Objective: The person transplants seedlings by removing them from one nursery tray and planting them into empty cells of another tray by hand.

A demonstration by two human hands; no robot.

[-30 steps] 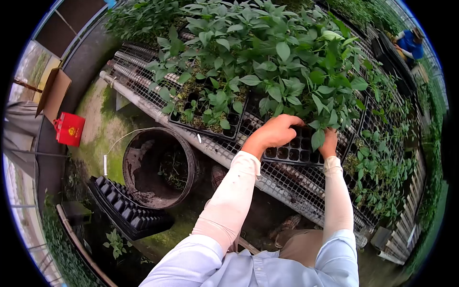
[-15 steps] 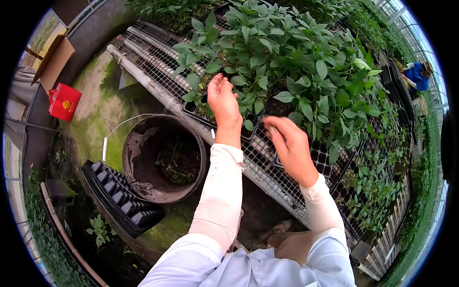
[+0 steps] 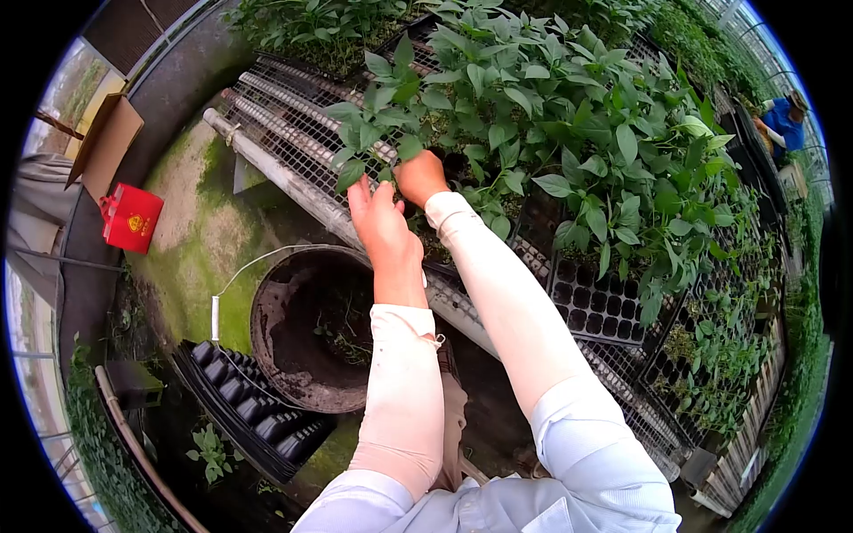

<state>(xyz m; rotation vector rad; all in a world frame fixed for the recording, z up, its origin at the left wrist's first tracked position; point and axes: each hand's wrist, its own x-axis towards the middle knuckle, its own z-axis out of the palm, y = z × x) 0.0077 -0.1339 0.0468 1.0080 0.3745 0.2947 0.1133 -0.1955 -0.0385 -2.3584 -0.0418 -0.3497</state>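
My left hand (image 3: 384, 224) is at the left end of the seedlings, palm up, its fingers partly spread under the leaves of a leafy seedling (image 3: 369, 142). Right beside it, my right hand (image 3: 421, 176) is closed at the seedling's lower part; leaves hide its fingertips, and what it grips cannot be made out. Dense green seedlings (image 3: 569, 133) stand to the right of both hands. A black cell tray (image 3: 597, 300) shows its bare cells at the front of these plants.
A dark bucket (image 3: 267, 324) with plant scraps inside is below the mesh bench (image 3: 298, 133). Stacked black trays (image 3: 253, 413) lie beside it. A red box (image 3: 133, 218) and a cardboard box (image 3: 108, 142) are at left. Another person (image 3: 785, 123) is at the far right.
Both hands were at the cell tray at first. My left hand moved left to the end seedlings, and my right hand followed, closing beside it at the leafy seedling.
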